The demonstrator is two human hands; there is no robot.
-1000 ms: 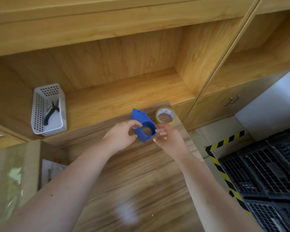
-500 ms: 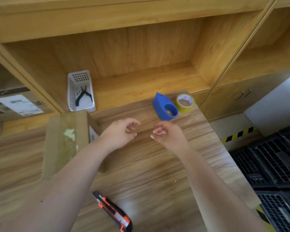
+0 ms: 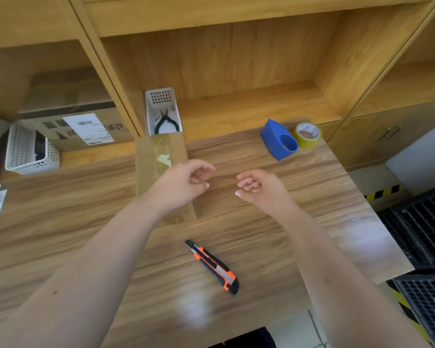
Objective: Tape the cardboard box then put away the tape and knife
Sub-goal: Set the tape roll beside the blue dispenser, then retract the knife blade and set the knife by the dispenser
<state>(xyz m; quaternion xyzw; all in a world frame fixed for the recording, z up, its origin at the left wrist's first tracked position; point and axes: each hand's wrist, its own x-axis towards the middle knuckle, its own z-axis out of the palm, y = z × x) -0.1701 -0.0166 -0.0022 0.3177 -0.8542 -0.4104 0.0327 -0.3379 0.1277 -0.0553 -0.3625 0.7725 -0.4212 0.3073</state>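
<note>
A blue tape dispenser (image 3: 278, 139) stands at the table's far right corner, with a yellow tape roll (image 3: 307, 135) touching its right side. A taped cardboard box (image 3: 158, 156) lies in the middle of the table; my left hand (image 3: 183, 183) hovers over its near end, fingers loosely curled, holding nothing. My right hand (image 3: 259, 188) hangs empty beside it, fingers loosely bent, well short of the dispenser. An orange and black utility knife (image 3: 215, 267) lies on the table between my forearms.
A white basket (image 3: 161, 101) with pliers sits on the shelf behind the box. Another white basket (image 3: 29, 153) and a labelled carton (image 3: 81, 126) fill the left shelf bay. Black crates (image 3: 422, 229) stand on the floor to the right of the wooden table (image 3: 60, 222).
Both hands let go of the blue dispenser at the table's far right corner and drew back toward me. The view swung left and down, bringing the box and knife into sight.
</note>
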